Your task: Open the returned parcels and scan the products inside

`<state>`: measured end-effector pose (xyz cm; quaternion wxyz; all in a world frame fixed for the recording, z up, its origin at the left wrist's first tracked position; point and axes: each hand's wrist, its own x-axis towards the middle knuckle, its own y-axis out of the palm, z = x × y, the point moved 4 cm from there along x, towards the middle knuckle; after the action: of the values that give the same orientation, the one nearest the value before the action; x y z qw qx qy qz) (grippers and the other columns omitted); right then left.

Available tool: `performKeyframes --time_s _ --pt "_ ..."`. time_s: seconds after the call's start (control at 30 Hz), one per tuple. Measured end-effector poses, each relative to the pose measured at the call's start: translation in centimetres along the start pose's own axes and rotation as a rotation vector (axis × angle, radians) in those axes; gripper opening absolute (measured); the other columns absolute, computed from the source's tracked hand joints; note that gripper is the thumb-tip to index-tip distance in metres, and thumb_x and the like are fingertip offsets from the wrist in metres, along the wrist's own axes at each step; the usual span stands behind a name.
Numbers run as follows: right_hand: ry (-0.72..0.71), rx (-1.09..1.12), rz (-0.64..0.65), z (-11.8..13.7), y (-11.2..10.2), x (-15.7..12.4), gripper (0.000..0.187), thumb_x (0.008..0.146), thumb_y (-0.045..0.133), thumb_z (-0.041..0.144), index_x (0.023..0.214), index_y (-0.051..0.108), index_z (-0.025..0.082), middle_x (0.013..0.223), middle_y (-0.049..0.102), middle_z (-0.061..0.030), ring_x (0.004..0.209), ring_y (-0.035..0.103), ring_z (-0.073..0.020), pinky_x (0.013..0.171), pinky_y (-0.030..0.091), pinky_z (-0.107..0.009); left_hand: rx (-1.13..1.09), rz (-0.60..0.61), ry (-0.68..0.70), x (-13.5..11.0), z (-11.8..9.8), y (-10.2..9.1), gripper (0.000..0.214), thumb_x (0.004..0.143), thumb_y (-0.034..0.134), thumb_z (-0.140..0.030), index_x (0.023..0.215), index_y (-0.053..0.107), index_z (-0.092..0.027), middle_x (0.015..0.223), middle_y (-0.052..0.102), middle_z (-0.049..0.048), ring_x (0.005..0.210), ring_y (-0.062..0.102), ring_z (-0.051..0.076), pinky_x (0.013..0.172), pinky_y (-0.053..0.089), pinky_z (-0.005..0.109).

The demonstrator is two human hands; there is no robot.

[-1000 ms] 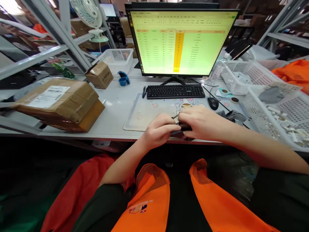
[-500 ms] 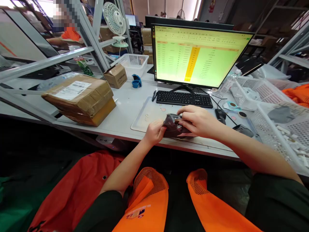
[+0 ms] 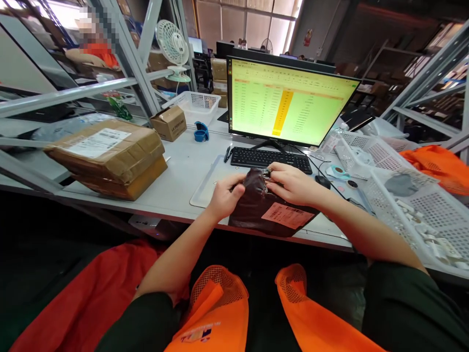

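A dark maroon plastic parcel bag (image 3: 256, 210) with a pink shipping label (image 3: 286, 215) hangs over the near edge of the grey desk (image 3: 179, 171). My left hand (image 3: 225, 195) grips the bag's top left corner with closed fingers. My right hand (image 3: 291, 183) pinches the top edge of the bag, where a small light-coloured item shows between the fingers. Both hands are just in front of the black keyboard (image 3: 271, 159), over the pale desk mat (image 3: 210, 183).
A monitor (image 3: 289, 105) with a yellow-green spreadsheet stands behind the keyboard. A taped cardboard parcel (image 3: 110, 156) lies at left, a small box (image 3: 170, 123) and blue tape dispenser (image 3: 201, 132) behind. White baskets (image 3: 421, 205) stand at right beside a mouse (image 3: 323, 181). Steel rack struts (image 3: 124, 58) cross the left.
The dark bag has been lifted and unfolded, so its body and pink label now hang over the desk edge. The view has tilted up and both hands have risen slightly.
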<state>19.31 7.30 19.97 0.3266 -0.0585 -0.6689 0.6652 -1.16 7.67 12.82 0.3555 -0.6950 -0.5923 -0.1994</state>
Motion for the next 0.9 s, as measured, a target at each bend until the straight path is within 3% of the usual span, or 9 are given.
performKeyframes --time_s 0.13,0.23,0.33,0.43,0.57,0.7,0.77,0.9 --pt "-0.033 -0.009 -0.004 0.5 -0.4 0.0 0.032 0.109 0.048 0.033 0.083 0.063 0.020 0.109 0.069 -0.0150 0.096 0.065 -0.0252 0.088 0.055 -0.041 0.148 -0.125 0.021 1.6 -0.8 -0.7 0.056 0.110 0.049 -0.055 0.067 0.054 -0.020 0.066 0.053 0.0010 0.065 0.051 0.015 0.065 0.042 0.029" --pt "0.010 0.028 -0.102 0.2 -1.0 -1.0 0.028 0.109 0.051 0.033 0.086 0.061 0.021 0.118 0.069 -0.0143 0.106 0.066 -0.0259 0.095 0.054 -0.041 0.293 -0.127 0.069 -0.3 0.2 0.1 0.052 0.112 0.044 -0.049 0.070 0.054 -0.020 0.067 0.053 0.0017 0.065 0.050 0.016 0.065 0.040 0.030" --pt "0.082 0.092 -0.145 -0.8 -0.5 -2.1 0.027 0.109 0.051 0.035 0.086 0.058 0.022 0.118 0.070 -0.0124 0.105 0.067 -0.0242 0.095 0.053 -0.040 0.320 -0.088 0.021 -3.2 2.1 1.1 0.051 0.112 0.041 -0.048 0.070 0.052 -0.021 0.066 0.052 0.0018 0.064 0.051 0.017 0.064 0.040 0.031" --pt "0.155 0.185 -0.195 -2.2 0.4 -2.7 0.033 0.109 0.050 0.042 0.083 0.056 0.022 0.106 0.070 -0.0097 0.095 0.065 -0.0217 0.087 0.053 -0.037 0.245 -0.068 -0.112 -5.1 4.0 0.9 0.056 0.112 0.036 -0.054 0.070 0.050 -0.022 0.067 0.053 0.0024 0.065 0.053 0.017 0.065 0.042 0.032" --pt "0.279 0.309 -0.383 -4.1 0.5 -3.2 0.045 0.107 0.055 0.055 0.077 0.054 0.022 0.091 0.066 -0.0051 0.084 0.060 -0.0194 0.079 0.049 -0.034 0.150 -0.045 -0.194 -5.7 5.4 -0.8 0.067 0.104 0.037 -0.077 0.071 0.055 -0.021 0.065 0.056 0.0035 0.063 0.053 0.019 0.061 0.044 0.033" --pt "0.455 0.499 -0.493 -5.5 1.5 -4.0 0.055 0.099 0.061 0.071 0.077 0.057 0.022 0.077 0.059 -0.0008 0.072 0.054 -0.0166 0.068 0.044 -0.031 0.188 -0.148 -0.224 -5.1 5.9 -2.7 0.073 0.101 0.037 -0.082 0.058 0.038 -0.023 0.054 0.040 0.0005 0.053 0.038 0.015 0.053 0.032 0.032" --pt "0.509 0.629 -0.419 -5.8 2.6 -4.2 0.060 0.092 0.065 0.079 0.079 0.061 0.020 0.077 0.061 -0.0014 0.071 0.055 -0.0168 0.066 0.045 -0.029 0.231 -0.146 -0.206 -4.4 5.8 -3.2 0.074 0.102 0.035 -0.082 0.057 0.030 -0.024 0.052 0.033 -0.0008 0.051 0.032 0.013 0.051 0.026 0.032" --pt "0.486 0.691 -0.053 -5.4 4.9 -4.9 0.065 0.088 0.067 0.082 0.077 0.068 0.018 0.069 0.059 -0.0010 0.064 0.052 -0.0153 0.060 0.041 -0.027 0.302 -0.056 -0.112 -3.3 5.1 -4.2 0.071 0.107 0.035 -0.073 0.056 0.031 -0.023 0.051 0.033 -0.0015 0.048 0.032 0.012 0.050 0.024 0.032"
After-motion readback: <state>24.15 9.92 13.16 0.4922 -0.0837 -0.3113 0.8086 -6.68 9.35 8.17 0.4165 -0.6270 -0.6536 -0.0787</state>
